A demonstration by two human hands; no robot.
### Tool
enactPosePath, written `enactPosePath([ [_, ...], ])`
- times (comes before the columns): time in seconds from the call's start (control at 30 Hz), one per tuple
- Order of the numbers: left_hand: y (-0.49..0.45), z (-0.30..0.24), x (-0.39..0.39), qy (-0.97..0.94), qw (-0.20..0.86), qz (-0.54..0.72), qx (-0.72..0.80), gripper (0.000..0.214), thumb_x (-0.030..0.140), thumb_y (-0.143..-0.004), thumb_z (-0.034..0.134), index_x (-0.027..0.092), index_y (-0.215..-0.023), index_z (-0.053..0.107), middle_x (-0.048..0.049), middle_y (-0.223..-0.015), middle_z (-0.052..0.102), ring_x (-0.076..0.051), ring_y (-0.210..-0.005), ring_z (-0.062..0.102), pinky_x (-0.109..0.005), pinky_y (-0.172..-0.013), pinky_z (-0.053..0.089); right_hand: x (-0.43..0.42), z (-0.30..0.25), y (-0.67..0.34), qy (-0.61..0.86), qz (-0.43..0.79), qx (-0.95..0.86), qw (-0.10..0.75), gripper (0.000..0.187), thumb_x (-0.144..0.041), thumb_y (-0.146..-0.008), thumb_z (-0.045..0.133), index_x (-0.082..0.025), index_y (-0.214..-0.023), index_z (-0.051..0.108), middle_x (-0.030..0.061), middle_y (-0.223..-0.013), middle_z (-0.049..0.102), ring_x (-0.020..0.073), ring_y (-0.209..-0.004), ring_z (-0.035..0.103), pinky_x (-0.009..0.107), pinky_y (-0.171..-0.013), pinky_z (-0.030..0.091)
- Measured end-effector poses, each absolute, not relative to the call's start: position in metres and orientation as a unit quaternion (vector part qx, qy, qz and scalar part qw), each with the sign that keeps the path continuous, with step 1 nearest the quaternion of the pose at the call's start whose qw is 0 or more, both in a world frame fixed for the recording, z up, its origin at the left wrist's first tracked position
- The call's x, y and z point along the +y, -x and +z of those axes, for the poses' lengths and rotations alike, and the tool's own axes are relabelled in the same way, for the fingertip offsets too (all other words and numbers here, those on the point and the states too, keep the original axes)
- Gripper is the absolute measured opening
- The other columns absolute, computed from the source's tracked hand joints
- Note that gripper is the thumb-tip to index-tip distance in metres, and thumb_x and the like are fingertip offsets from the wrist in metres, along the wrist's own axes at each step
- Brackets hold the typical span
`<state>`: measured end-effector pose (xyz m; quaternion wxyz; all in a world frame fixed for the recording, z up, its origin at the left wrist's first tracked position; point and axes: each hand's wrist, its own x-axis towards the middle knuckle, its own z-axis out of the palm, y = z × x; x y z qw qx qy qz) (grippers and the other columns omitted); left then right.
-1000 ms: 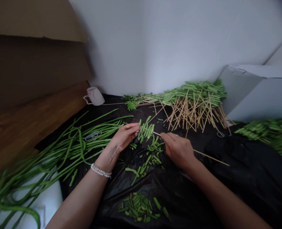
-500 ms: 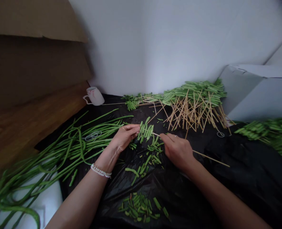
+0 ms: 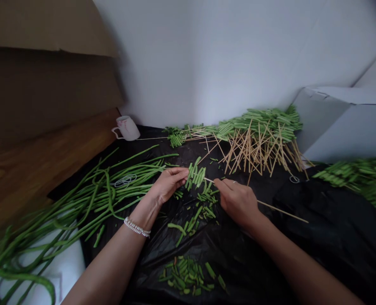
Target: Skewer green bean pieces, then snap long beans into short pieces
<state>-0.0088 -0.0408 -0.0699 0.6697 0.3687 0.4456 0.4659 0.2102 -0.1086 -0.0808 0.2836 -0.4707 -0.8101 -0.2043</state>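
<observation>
A pale wall [image 3: 238, 51] backs the black sheet [image 3: 248, 271] I'm watching remotely. My landmark is the wooden skewer [image 3: 283, 212]: the right hand [image 3: 240, 203] grips its shaft, and the left hand [image 3: 170, 184] pinches at the threaded bean pieces [image 3: 201, 176] on its left part. Left of the skewer I see long beans [image 3: 143, 170]; beyond it, heaped loaded skewers [image 3: 259, 123]; nearer than it, loose cut pieces [image 3: 184, 271].

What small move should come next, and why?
Perhaps have the left hand take another loose long bean piece for the skewer: loose pieces lie close by, and bare skewer shows between the threaded bean pieces and the right hand.
</observation>
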Motion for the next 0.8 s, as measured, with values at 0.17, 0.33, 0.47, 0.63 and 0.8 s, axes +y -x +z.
enactPosePath([
  [0.17,0.008,-0.072,-0.042,-0.371,0.676,0.463,0.438,0.034,0.026,-0.05,0.093,0.009,-0.073,0.074,-0.0001,-0.063,0.064,-0.006,-0.058,0.056,-0.017,-0.059,0.045,-0.108,-0.081,-0.21,0.459,-0.214,-0.816,0.277,0.03,-0.002,-0.081,0.046,-0.014,-0.097,0.069,0.003,-0.071,0.065,0.0158,-0.063,0.054,0.029,-0.056,0.033],
  [0.33,0.004,-0.068,-0.046,-0.379,0.693,0.459,0.407,0.033,0.028,-0.055,0.091,0.012,-0.076,0.072,-0.0022,-0.07,0.068,-0.011,-0.066,0.062,-0.02,-0.063,0.049,-0.105,-0.082,-0.21,0.466,-0.235,-0.804,0.285,0.03,-0.003,-0.085,0.046,-0.013,-0.102,0.068,0.0026,-0.071,0.063,0.016,-0.062,0.053,0.03,-0.055,0.033],
  [0.47,0.008,-0.065,-0.042,-0.38,0.665,0.489,0.417,0.026,0.022,-0.059,0.089,0.011,-0.076,0.072,-0.0016,-0.067,0.068,-0.008,-0.06,0.061,-0.018,-0.058,0.049,-0.099,-0.08,-0.219,0.446,-0.262,-0.811,0.274,0.032,-0.001,-0.087,0.046,-0.01,-0.108,0.067,0.0045,-0.076,0.064,0.0172,-0.068,0.054,0.03,-0.061,0.036],
  [0.63,0.023,-0.056,-0.028,-0.269,0.623,0.6,0.424,0.014,0.012,-0.066,0.081,0.014,-0.073,0.07,0.0029,-0.063,0.066,-0.007,-0.055,0.06,-0.016,-0.053,0.048,-0.09,-0.07,-0.238,0.465,-0.3,-0.792,0.256,0.03,-0.005,-0.091,0.045,-0.009,-0.112,0.066,0.0076,-0.082,0.066,0.0213,-0.078,0.054,0.033,-0.071,0.037],
  [0.8,0.03,-0.048,-0.024,-0.193,0.627,0.642,0.397,0.009,0.008,-0.079,0.069,0.015,-0.073,0.066,0.005,-0.06,0.064,-0.006,-0.051,0.06,-0.017,-0.049,0.048,-0.086,-0.063,-0.246,0.505,-0.315,-0.766,0.243,0.027,-0.008,-0.092,0.046,-0.01,-0.109,0.067,0.0083,-0.083,0.067,0.0227,-0.079,0.054,0.036,-0.075,0.035],
])
